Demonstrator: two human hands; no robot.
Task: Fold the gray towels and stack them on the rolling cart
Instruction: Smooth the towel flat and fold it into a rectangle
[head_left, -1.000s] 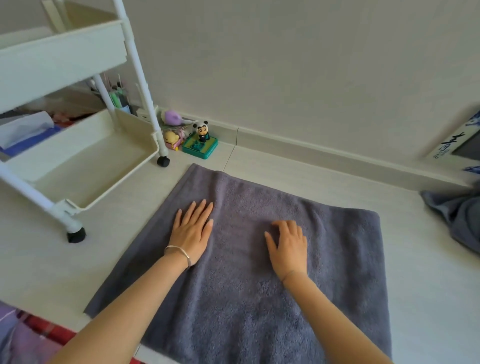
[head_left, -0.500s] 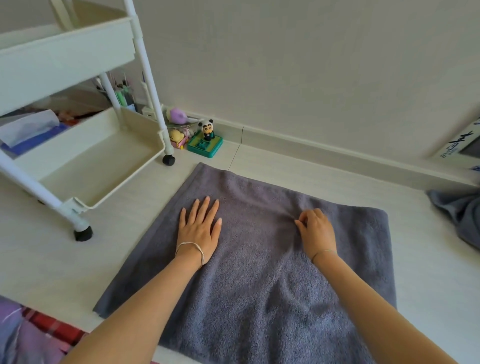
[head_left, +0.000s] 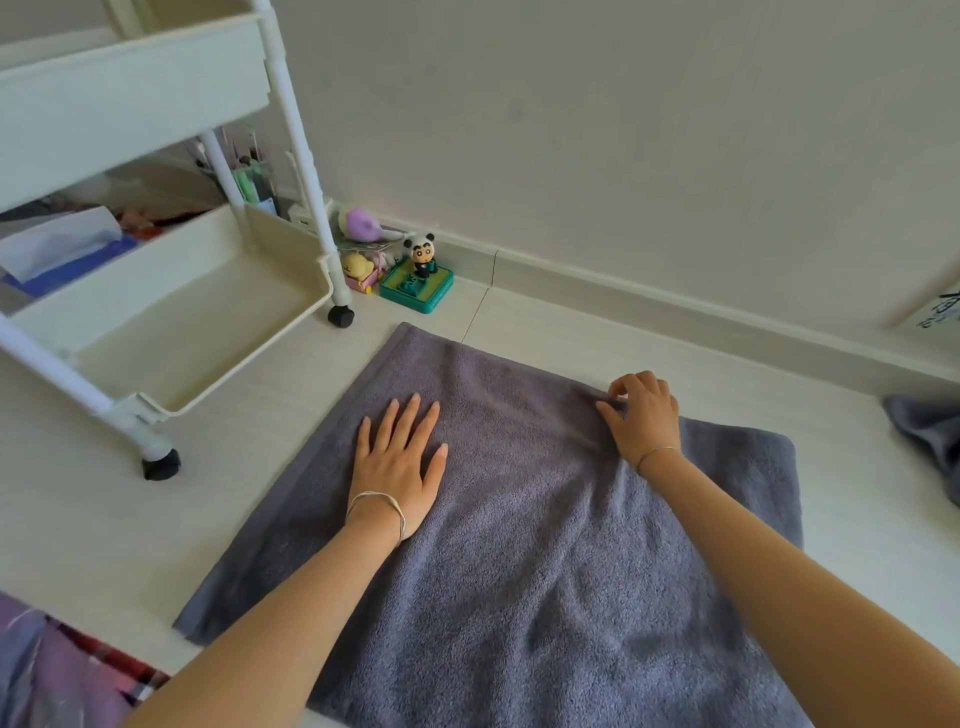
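In the head view, the gray towel (head_left: 519, 561) lay flat on the floor (head_left: 78, 519) under both hands. The left hand (head_left: 400, 467) was open and pressed flat on it. The right hand (head_left: 644, 415) sat farther out, at the far edge, with its fingers curled. It seemed to pinch that edge, but the fingertips were hard to see. The edge ran sideways past both hands, and the right hand was nearer to it. The cart (head_left: 130, 114) stood to the left of the left hand.

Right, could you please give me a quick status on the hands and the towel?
Left hand flat on gray towel. Right hand pinching its far edge. Rolling cart alongside, nothing between.
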